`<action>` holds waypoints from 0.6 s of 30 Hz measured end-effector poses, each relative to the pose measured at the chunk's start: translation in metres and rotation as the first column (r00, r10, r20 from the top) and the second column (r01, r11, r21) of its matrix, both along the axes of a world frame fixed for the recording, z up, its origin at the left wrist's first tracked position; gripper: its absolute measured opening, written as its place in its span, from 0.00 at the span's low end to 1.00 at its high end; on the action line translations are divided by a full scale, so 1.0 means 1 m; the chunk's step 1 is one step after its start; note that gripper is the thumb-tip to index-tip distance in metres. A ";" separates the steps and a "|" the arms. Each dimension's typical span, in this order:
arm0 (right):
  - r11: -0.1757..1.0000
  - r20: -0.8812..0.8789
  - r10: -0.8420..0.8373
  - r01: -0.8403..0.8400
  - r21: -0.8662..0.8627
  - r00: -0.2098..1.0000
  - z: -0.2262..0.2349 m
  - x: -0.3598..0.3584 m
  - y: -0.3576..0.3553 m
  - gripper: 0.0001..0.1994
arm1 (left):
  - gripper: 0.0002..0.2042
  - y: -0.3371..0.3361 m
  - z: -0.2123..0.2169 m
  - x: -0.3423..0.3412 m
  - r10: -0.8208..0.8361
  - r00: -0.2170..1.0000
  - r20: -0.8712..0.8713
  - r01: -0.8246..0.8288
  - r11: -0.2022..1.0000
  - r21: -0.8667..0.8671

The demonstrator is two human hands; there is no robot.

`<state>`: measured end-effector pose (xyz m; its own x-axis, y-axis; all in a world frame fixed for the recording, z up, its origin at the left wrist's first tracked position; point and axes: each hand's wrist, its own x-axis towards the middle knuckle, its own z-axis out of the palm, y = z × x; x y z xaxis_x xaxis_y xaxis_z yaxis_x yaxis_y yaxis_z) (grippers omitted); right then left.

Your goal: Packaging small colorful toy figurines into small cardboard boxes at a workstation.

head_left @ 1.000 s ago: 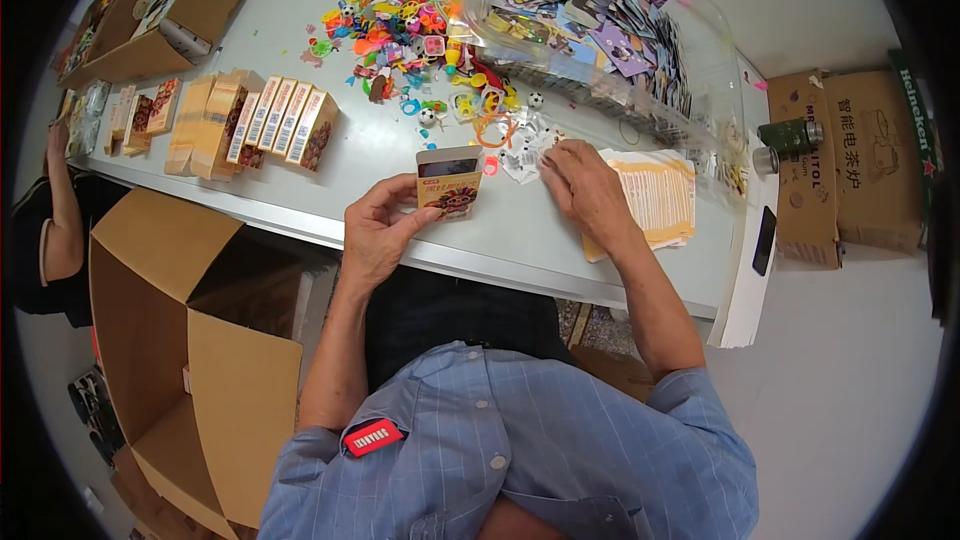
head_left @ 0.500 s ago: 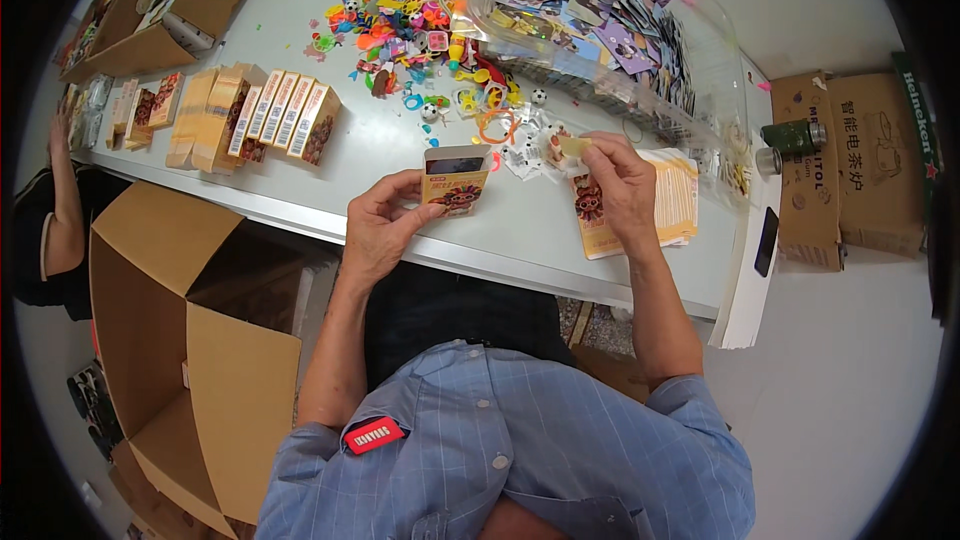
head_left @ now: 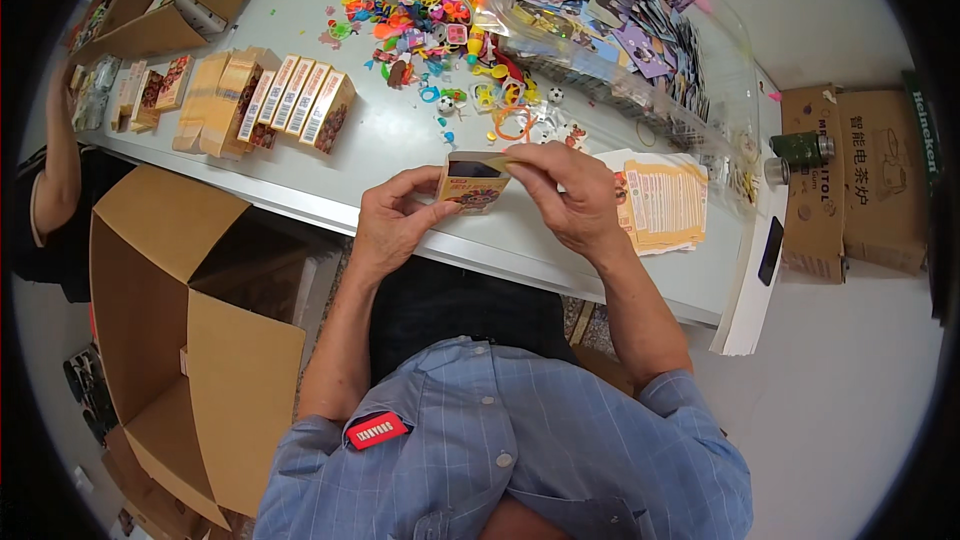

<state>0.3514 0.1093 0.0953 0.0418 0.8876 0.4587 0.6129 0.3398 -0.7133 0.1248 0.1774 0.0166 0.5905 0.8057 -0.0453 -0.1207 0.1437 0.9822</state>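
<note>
Both hands grip one small yellow carton (head_left: pixel 474 181) above the bench (head_left: pixel 400 155) edge: left hand (head_left: pixel 392 222) underneath, right hand (head_left: pixel 568 196) pinching its top flap. At 3 o'clock lies a stack of flat cartons (head_left: pixel 668 205); at 12, colourful plastic toys (head_left: pixel 440 25).

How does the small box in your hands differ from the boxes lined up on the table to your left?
The small box is held above the table edge between the left hand and right hand, with its top end open; the row of boxes stands untouched on the grey table, packed side by side. The small box is single; the row holds several. Both look the same kind: small tan cartons with a dark picture panel.
</note>
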 end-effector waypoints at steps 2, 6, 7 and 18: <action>0.998 0.065 0.042 -0.045 0.051 0.997 -0.002 -0.001 0.004 0.11 | 0.20 0.000 0.000 0.001 0.001 1.000 0.003 -0.001 1.000 -0.002; 0.996 0.123 0.027 -0.037 0.080 0.992 -0.001 -0.001 0.005 0.13 | 0.20 0.001 0.000 0.001 0.006 1.000 0.004 -0.006 1.000 0.019; 0.994 0.114 0.010 -0.022 0.103 0.993 -0.001 -0.002 0.005 0.13 | 0.20 0.000 0.000 0.001 0.007 1.000 0.004 -0.007 1.000 0.017; 0.936 0.303 -0.223 0.290 -0.199 0.927 -0.035 0.029 -0.029 0.14 | 0.21 0.002 0.001 0.001 0.121 0.993 0.019 -0.119 0.991 -0.062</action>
